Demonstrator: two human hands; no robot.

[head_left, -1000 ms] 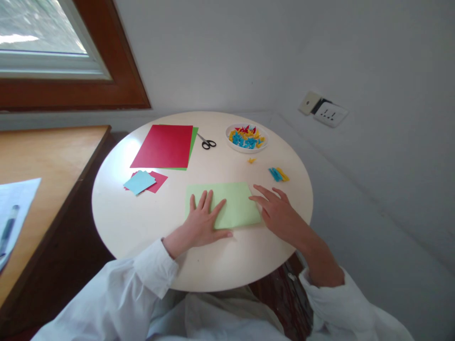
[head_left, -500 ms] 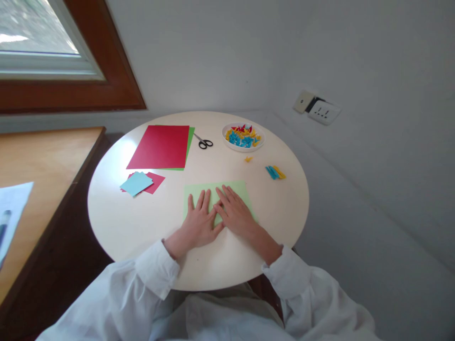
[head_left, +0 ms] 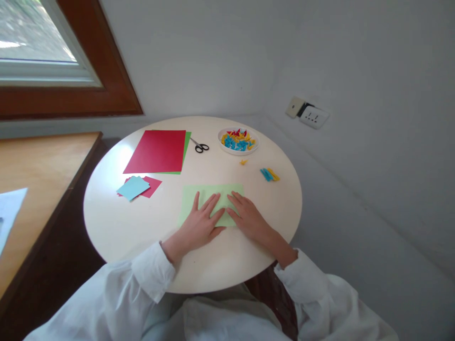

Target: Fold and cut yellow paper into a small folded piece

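A light green sheet of paper [head_left: 190, 199] lies flat near the front of the round white table. My left hand [head_left: 202, 221] rests on its left and middle part, fingers spread. On the right part of the sheet lies my right hand [head_left: 249, 217], its fingers stretched out and pointing inward. A narrow strip of green shows between the two hands. Both hands hide much of the sheet, and neither grips anything.
Red paper [head_left: 156, 151] over green paper, black-handled scissors [head_left: 202, 148] and small blue and red squares [head_left: 133, 188] lie on the table [head_left: 142, 237]. A white dish [head_left: 237, 152] holds small folded paper pieces. Yellow and blue folded pieces [head_left: 270, 174] lie at right.
My right hand has slid to the right, away from my left hand, which has shifted slightly toward the middle of the sheet. The camera view has also moved a little.
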